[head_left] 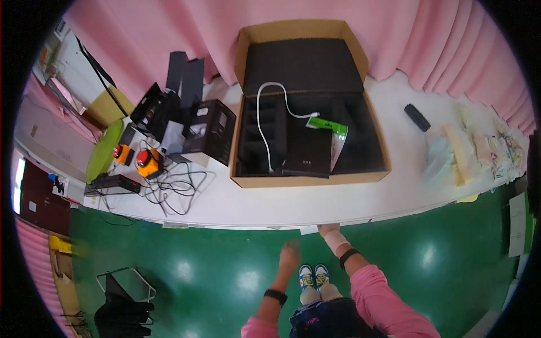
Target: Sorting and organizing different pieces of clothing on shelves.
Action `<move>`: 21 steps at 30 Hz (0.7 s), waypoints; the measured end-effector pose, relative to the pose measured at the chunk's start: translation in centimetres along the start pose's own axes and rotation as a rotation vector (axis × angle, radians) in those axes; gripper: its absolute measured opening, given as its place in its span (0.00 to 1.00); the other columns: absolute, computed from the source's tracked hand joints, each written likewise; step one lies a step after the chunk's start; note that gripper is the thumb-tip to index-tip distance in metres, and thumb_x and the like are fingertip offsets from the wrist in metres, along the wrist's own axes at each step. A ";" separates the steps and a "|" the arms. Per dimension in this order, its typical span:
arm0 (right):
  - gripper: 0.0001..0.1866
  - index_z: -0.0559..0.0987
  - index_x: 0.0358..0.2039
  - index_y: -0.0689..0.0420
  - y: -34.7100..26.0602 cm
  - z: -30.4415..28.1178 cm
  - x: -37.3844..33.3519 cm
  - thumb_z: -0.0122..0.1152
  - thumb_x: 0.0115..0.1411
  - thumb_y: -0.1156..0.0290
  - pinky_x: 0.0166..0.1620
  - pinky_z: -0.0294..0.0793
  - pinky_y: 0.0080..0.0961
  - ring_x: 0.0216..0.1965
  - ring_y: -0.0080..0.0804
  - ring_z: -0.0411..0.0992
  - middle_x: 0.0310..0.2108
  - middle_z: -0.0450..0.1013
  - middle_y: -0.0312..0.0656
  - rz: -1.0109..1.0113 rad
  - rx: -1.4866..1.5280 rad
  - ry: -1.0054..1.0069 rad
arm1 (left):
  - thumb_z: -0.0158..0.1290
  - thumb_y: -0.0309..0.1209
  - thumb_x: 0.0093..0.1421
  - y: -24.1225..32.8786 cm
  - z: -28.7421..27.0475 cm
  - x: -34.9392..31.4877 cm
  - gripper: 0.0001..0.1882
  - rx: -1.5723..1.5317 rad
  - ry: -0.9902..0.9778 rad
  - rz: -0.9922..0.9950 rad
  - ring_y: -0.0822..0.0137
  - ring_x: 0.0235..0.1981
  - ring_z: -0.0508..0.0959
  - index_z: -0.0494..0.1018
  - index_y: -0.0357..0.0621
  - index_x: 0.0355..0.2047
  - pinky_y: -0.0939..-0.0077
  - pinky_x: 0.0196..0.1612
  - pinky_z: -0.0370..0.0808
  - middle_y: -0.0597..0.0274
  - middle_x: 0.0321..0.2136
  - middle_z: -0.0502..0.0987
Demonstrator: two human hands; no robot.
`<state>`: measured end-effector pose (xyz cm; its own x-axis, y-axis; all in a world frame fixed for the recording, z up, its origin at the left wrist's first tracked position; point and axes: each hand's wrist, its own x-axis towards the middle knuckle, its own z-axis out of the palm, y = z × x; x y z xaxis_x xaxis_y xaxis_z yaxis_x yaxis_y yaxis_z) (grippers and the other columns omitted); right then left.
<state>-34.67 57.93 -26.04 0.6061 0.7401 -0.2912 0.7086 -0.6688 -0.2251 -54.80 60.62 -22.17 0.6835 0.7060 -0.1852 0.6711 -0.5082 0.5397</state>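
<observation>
Two bare hands, one white table (270,204). Left hand (290,256): blurred, above the green floor (214,256), apart from the table; whether its fingers are spread or closed cannot be told. Right hand (328,228): at the table's front edge, just beside a small white piece (308,230); fingertips unclear, grip undeterminable. One open cardboard carton (315,181): on the table, beyond both hands; black foam (355,152), white cable (261,124), black box (307,152), green-topped packet (328,124) within its outline.

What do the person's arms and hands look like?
Each arm has a pink sleeve and a black band. A pale pink wrap sits just behind the right hand. The left hand looks blurry and shows no wrap.
</observation>
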 end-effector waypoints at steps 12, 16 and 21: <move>0.20 0.69 0.42 0.55 -1.0 5.1 4.4 0.51 0.47 0.63 0.47 0.61 0.41 0.46 0.47 0.62 0.45 0.65 0.46 -0.280 0.161 0.353 | 0.44 0.37 0.51 -6.2 6.4 17.7 0.18 0.230 0.178 -0.034 0.53 0.42 0.69 0.68 0.44 0.41 0.61 0.45 0.65 0.51 0.39 0.70; 0.20 0.69 0.42 0.55 0.1 7.4 1.1 0.50 0.47 0.63 0.47 0.61 0.40 0.45 0.47 0.62 0.44 0.65 0.46 -0.313 0.212 0.265 | 0.44 0.37 0.51 -8.3 7.7 16.6 0.18 0.247 0.180 -0.035 0.52 0.41 0.69 0.68 0.45 0.41 0.61 0.45 0.65 0.51 0.38 0.70; 0.20 0.69 0.42 0.55 0.8 9.0 0.7 0.50 0.48 0.64 0.46 0.62 0.40 0.45 0.48 0.63 0.44 0.65 0.47 -0.317 0.251 0.225 | 0.45 0.37 0.51 -8.8 8.4 16.9 0.18 0.255 0.205 -0.006 0.52 0.41 0.69 0.68 0.45 0.41 0.61 0.44 0.65 0.51 0.38 0.71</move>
<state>-36.89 57.27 -34.77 0.4569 0.8890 0.0309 0.7789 -0.3830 -0.4966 -46.75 72.86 -36.94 0.6251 0.7806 -0.0045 0.7426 -0.5929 0.3116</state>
